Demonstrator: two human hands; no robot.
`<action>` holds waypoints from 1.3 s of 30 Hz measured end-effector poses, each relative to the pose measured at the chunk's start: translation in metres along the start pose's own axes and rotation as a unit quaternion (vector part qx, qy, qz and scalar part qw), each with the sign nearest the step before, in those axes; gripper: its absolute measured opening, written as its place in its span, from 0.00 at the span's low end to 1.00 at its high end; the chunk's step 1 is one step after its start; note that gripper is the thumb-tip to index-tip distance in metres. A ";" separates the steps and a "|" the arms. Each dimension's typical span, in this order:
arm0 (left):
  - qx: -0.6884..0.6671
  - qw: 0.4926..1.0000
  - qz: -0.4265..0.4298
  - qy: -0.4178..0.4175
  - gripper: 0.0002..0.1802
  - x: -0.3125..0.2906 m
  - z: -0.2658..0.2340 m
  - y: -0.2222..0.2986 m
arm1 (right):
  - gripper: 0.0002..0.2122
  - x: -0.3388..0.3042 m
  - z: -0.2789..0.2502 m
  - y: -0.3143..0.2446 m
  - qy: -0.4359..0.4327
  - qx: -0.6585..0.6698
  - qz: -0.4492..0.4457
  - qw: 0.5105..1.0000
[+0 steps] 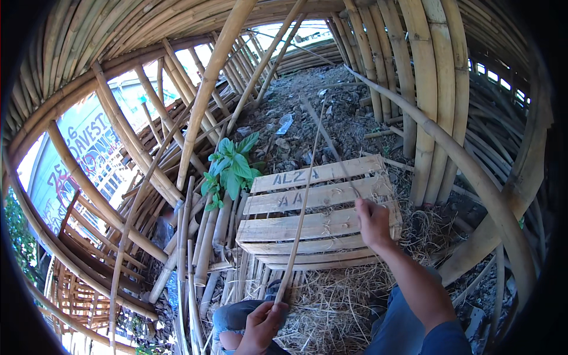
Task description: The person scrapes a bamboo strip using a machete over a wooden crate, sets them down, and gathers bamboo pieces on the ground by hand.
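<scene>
My left hand point(263, 326), low in the head view, is closed round the near end of a long, thin bamboo strip point(303, 207). The strip slants up and away across a slatted wooden crate point(349, 222). To the right, above the crate's right side, my right hand point(374, 225) is closed on a thin grey-brown strip point(331, 147), blurred by motion. It leans up and left, and its far part comes close to the bamboo strip; whether they touch I cannot tell. The crate lies in front of my knees, its slatted face up.
Straw point(328, 305) covers the ground around the crate. A leafy green plant point(231, 167) and cut bamboo poles point(204, 245) are at its left. A long bamboo pole point(438, 133) slants down on the right. Rubble and soil point(284, 118) lie beyond, between bamboo walls.
</scene>
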State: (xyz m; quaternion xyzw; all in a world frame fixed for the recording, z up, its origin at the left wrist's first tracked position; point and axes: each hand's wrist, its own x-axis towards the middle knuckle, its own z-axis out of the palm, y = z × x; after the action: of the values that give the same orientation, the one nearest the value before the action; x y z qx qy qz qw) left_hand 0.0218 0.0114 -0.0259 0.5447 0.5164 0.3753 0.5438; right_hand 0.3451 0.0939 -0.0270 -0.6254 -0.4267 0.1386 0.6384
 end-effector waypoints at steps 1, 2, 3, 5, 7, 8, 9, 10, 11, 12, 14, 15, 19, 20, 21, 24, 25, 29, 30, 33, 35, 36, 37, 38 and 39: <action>-0.082 0.996 -0.035 0.016 0.13 0.000 0.010 0.004 | 0.29 -0.013 0.004 -0.017 -0.031 -0.008 -0.030 0.999; -0.083 0.996 -0.039 0.010 0.13 0.001 0.016 0.016 | 0.30 -0.026 0.000 -0.031 -0.065 -0.005 -0.054 0.996; -0.096 0.991 -0.075 -0.057 0.14 0.000 0.021 0.031 | 0.31 -0.035 0.000 -0.027 -0.112 -0.019 -0.048 0.992; -0.111 0.976 -0.100 -0.157 0.14 -0.001 0.025 0.033 | 0.30 -0.053 0.006 -0.036 -0.150 -0.037 -0.075 0.985; -0.113 0.970 -0.117 -0.181 0.14 0.001 0.032 0.025 | 0.28 -0.067 0.012 -0.050 -0.163 -0.019 -0.069 0.984; -0.115 0.964 -0.130 -0.202 0.15 0.001 0.034 0.024 | 0.22 -0.072 0.013 -0.056 -0.198 0.008 -0.024 0.980; -0.090 0.964 -0.129 -0.213 0.15 0.003 0.034 0.025 | 0.17 -0.075 0.014 -0.059 -0.231 0.034 0.020 0.972; -0.090 0.965 -0.129 -0.210 0.15 0.003 0.037 0.032 | 0.17 -0.077 0.017 -0.058 -0.234 0.035 0.019 0.971; -0.089 0.964 -0.142 -0.208 0.16 0.002 0.040 0.042 | 0.16 -0.079 0.017 -0.058 -0.243 0.053 0.015 0.968; -0.087 0.963 -0.155 -0.204 0.18 0.004 0.044 0.052 | 0.15 -0.081 0.018 -0.058 -0.253 0.071 0.010 0.965; -0.133 0.954 -0.172 -0.207 0.15 0.017 0.056 0.066 | 0.15 -0.083 0.018 -0.057 -0.279 0.081 0.016 0.957; -0.177 0.943 -0.188 -0.210 0.13 0.024 0.059 0.069 | 0.15 -0.084 0.016 -0.061 -0.280 0.082 0.022 0.956; -0.200 0.944 -0.140 -0.222 0.11 0.050 0.062 0.080 | 0.19 -0.078 0.006 -0.073 -0.286 -0.004 0.001 0.958; -0.202 0.943 -0.140 -0.223 0.11 0.054 0.063 0.078 | 0.19 -0.078 0.006 -0.070 -0.285 -0.006 0.000 0.958; -0.193 0.949 -0.132 -0.211 0.10 0.058 0.065 0.075 | 0.21 -0.080 0.007 -0.065 -0.265 -0.057 -0.049 0.961; -0.166 0.964 -0.121 -0.169 0.09 0.059 0.075 0.069 | 0.27 -0.081 0.009 -0.066 -0.236 -0.128 -0.112 0.957; -0.141 0.973 -0.088 -0.161 0.10 0.058 0.076 0.064 | 0.27 -0.081 0.010 -0.065 -0.222 -0.138 -0.144 0.954; -0.110 0.982 -0.048 -0.147 0.12 0.057 0.080 0.058 | 0.26 -0.074 0.011 -0.055 -0.171 -0.198 -0.232 0.937; -0.111 0.983 -0.039 -0.139 0.13 0.055 0.081 0.061 | 0.26 -0.070 0.009 -0.054 -0.174 -0.201 -0.230 0.936; -0.088 0.984 -0.050 -0.146 0.12 0.056 0.075 0.060 | 0.29 -0.059 0.010 -0.053 -0.183 -0.191 -0.199 0.944; -0.078 0.983 -0.066 -0.154 0.13 0.060 0.073 0.060 | 0.27 -0.063 0.012 -0.048 -0.188 -0.204 -0.201 0.940; -0.080 0.982 -0.068 -0.155 0.13 0.061 0.072 0.058 | 0.26 -0.066 0.012 -0.047 -0.191 -0.213 -0.204 0.936; -0.104 0.980 -0.079 -0.148 0.13 0.062 0.070 0.056 | 0.27 -0.071 0.015 -0.050 -0.188 -0.206 -0.217 0.935; -0.127 0.978 -0.088 -0.142 0.13 0.062 0.069 0.054 | 0.27 -0.070 0.015 -0.051 -0.190 -0.206 -0.217 0.935; -0.104 0.982 -0.084 -0.132 0.13 0.061 0.069 0.054 | 0.27 -0.067 0.015 -0.051 -0.193 -0.216 -0.243 0.926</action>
State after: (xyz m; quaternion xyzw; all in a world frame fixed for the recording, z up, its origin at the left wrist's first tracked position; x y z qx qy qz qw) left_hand 0.1088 0.0628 0.0087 0.4846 0.4417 0.3047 0.6908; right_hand 0.2762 0.0469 -0.0075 -0.5865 -0.7000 0.0019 0.4074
